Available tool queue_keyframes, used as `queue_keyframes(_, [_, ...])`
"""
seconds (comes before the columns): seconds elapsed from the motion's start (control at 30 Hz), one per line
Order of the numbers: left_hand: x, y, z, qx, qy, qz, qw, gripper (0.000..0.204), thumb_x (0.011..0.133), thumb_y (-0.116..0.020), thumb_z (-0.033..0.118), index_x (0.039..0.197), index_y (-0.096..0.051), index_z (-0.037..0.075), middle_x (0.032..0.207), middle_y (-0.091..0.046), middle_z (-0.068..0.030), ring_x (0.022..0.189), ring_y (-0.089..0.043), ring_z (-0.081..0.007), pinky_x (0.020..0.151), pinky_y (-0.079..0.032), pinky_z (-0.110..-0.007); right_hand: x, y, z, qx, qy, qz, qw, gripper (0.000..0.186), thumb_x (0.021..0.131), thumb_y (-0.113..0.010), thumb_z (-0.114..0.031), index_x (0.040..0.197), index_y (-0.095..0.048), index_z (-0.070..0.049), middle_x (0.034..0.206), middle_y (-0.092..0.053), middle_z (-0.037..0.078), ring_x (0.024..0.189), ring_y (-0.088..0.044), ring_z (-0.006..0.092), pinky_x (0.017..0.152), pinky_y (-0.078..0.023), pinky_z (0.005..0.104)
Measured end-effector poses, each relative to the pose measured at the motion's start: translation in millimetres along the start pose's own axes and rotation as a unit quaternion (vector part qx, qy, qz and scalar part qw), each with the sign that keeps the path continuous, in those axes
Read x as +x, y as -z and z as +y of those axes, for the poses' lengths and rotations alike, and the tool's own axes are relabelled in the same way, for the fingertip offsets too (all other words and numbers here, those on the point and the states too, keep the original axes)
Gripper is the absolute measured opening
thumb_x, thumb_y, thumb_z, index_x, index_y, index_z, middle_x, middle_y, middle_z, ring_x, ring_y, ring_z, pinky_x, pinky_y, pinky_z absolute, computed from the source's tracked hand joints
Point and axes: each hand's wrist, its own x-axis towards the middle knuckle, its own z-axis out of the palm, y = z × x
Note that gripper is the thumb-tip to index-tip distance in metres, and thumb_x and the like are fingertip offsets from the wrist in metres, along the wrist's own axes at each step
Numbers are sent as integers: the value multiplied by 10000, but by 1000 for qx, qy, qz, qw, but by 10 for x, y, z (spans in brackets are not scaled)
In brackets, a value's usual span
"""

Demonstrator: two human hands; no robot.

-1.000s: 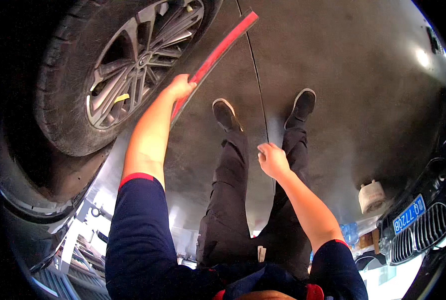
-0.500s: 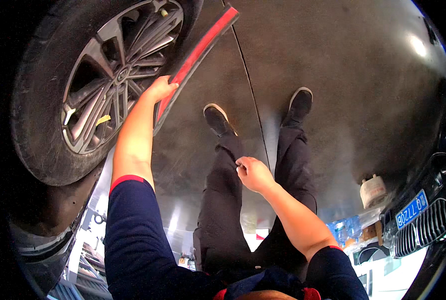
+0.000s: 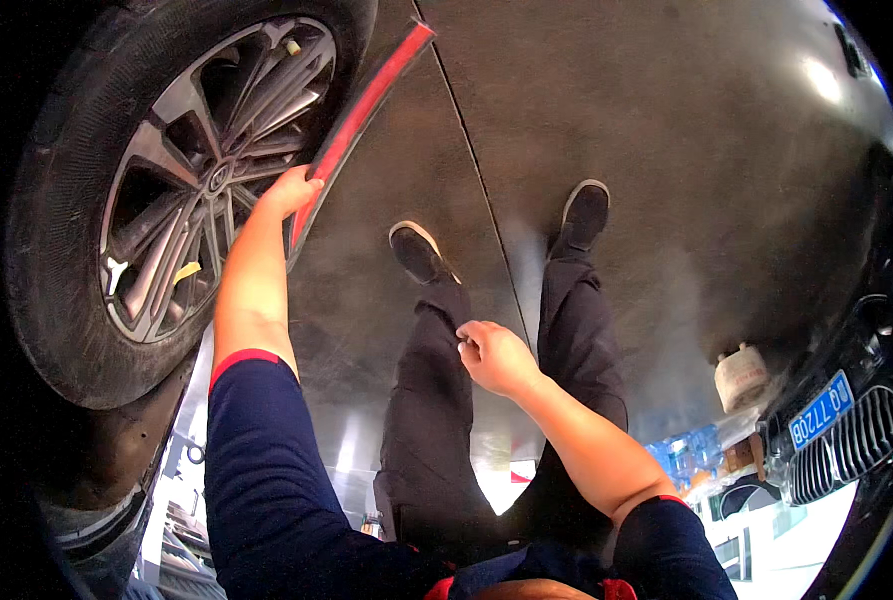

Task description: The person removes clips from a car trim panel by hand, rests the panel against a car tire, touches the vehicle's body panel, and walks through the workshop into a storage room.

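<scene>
We see a dark navy short-sleeved fabric top (image 3: 271, 455), with a bright red band (image 3: 243, 362) edging the left cuff and narrow red trim (image 3: 668, 498) on the right. Near the neck we spot red fabric patches (image 3: 619, 588). We find creased black cloth trousers (image 3: 421, 430), dark shoes (image 3: 585, 218) with pale sole edges (image 3: 413, 229), and a bare left hand (image 3: 290, 191) and right hand (image 3: 501, 358).

Registration plate (image 3: 821, 409): blue, mounted at a slant beside the grille (image 3: 848, 450) of a dark car; bears one line of white characters, distinct against the ground colour. Wheel (image 3: 156, 148): round centre cap (image 3: 218, 178) carries an emblem, too small to make out. Legibility there is insufficient for reading.
</scene>
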Motion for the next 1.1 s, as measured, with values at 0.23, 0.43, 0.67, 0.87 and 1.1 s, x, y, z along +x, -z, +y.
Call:
queue_keyframes(0.23, [272, 179, -402, -41, 37, 4, 999, 499, 846, -575, 213, 1255, -609, -71, 1121, -681, -177, 1046, -621, -267, 940, -472, -384, 18, 42, -150, 14, 24, 8, 1000, 210, 891, -644, -171, 1042, -665, -27, 989, -692, 195, 946, -666, 403, 846, -531, 482])
queue_keyframes(0.43, [568, -141, -540, -75, 85, 46, 992, 473, 747, -518, 116, 1170, -692, -4, 1031, -718, -152, 982, -656, -269, 876, -497, -393, 50, 70, -119, 2, -1, -3, 1000, 215, 898, -643, -175, 1050, -666, -25, 987, -690, 195, 959, -664, 397, 852, -529, 478])
queue_keyframes(0.67, [551, -247, -623, -175, 15, 149, 973, 441, 824, -544, 108, 1227, -668, -20, 1096, -720, -167, 1008, -665, -277, 907, -494, -366, 44, 24, -82, 6, 2, -12, 1000, 213, 899, -645, -181, 1050, -668, -33, 1008, -692, 186, 982, -662, 392, 869, -527, 474])
queue_keyframes(0.87, [153, -220, -610, -86, 12, 243, 966, 510, 838, -575, 218, 1317, -638, 54, 1183, -700, -246, 1114, -678, -368, 958, -509, -396, 20, -49, -76, -3, 17, -7, 1000, 209, 899, -643, -189, 1043, -669, -39, 1014, -696, 186, 988, -664, 387, 867, -530, 475])
queue_keyframes(1.1, [-463, -166, -128, 51, 71, 330, 940, 535, 849, -579, 240, 1353, -608, 66, 1233, -659, -269, 1171, -615, -432, 1022, -474, -463, -75, -15, 37, 10, 19, 1, 1000, 239, 904, -638, -208, 1081, -669, -51, 1065, -697, 183, 1021, -662, 387, 885, -530, 475])
